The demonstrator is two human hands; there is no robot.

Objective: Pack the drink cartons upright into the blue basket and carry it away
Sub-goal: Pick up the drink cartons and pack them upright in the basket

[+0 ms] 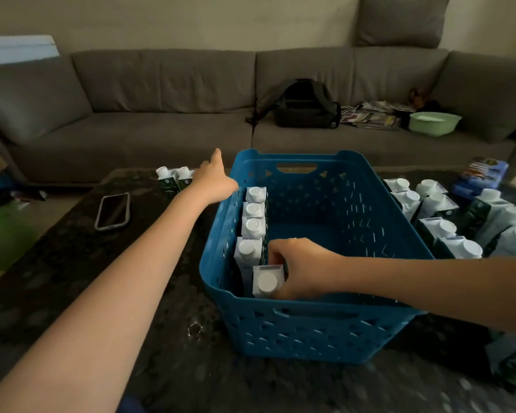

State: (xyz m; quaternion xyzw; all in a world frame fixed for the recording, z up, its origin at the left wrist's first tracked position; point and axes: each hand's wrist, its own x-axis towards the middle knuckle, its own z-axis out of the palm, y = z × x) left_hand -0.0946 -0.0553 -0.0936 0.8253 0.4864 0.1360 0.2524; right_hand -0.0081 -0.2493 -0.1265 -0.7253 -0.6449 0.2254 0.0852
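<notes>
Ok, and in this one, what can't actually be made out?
Head view only:
- Left hand: its fingertips and whether it touches the two cartons beyond it; the hand itself hides this.
- Right hand: its fingers, hidden behind the carton it holds in the basket.
- Carton labels: too dark and small to read.
- Cartons at right: the count, since they overlap and the frame edge cuts them.
- Phone: screen dark.

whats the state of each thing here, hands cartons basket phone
blue basket: on the table, partly filled
cartons in basket: upright, in a row along its left wall
right hand: gripping the nearest carton
left hand: open, reaching toward two cartons
cartons on right: unpacked
phone: lying flat
</notes>
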